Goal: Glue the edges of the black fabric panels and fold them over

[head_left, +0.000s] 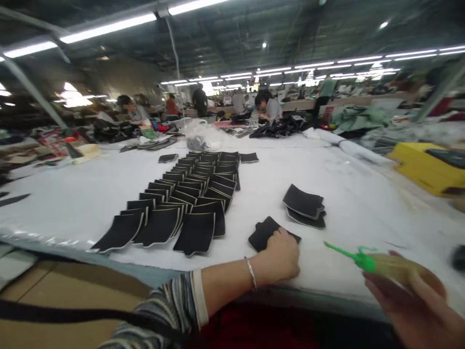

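Note:
My left hand (281, 255) is closed at the near edge of a black fabric piece (264, 232), which lies flat on the white table. The fingertips are turned under, so I cannot see how they grip it. In my right hand (417, 300) is a glue bottle (399, 271) with a green nozzle, its tip pointing left above the table. Beyond the left hand, two black pieces (303, 202) overlap in a small pile. To the left, many similar black pieces (196, 230) stand in overlapping rows with pale edges showing.
A yellow box (430, 167) stands at the right. A clear plastic bag (203, 134) and dark cloth (278, 127) lie at the table's far side. A white roll (345, 145) stretches along the back right. Several people work in the background.

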`<action>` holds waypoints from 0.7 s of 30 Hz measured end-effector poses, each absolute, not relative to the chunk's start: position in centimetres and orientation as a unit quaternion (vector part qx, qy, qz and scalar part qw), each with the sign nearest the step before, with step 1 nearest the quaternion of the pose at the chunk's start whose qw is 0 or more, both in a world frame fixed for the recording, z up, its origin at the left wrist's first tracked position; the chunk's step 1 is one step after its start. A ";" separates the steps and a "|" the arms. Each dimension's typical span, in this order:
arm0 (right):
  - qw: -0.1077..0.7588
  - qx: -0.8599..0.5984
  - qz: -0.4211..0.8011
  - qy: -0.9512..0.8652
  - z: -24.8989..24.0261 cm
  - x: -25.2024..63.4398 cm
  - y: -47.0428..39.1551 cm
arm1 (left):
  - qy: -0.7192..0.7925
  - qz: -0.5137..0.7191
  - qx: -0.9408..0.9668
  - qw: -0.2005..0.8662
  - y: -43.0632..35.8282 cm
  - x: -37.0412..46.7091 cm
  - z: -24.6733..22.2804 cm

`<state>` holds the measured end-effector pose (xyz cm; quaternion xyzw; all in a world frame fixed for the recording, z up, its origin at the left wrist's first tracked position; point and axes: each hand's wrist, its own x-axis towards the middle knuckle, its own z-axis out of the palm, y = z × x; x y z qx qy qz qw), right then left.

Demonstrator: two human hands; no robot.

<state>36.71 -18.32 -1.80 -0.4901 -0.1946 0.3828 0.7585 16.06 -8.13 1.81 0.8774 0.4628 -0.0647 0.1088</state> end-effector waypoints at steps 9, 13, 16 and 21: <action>0.771 -0.486 0.387 -0.141 1.8 34.3 -19.3 | 0.387 -0.085 0.915 0.077 -6.3 14.6 1.5; 0.773 -0.496 0.332 -0.214 2.2 33.0 -19.2 | 0.357 -0.074 0.926 0.096 -5.3 13.6 1.2; 0.746 -0.526 0.281 -0.297 2.2 32.2 -18.5 | 0.367 -0.066 0.922 0.106 -5.0 13.7 0.6; 0.651 -0.599 0.180 -0.430 2.0 31.8 -17.2 | 0.375 -0.045 0.919 0.117 -4.7 14.1 0.0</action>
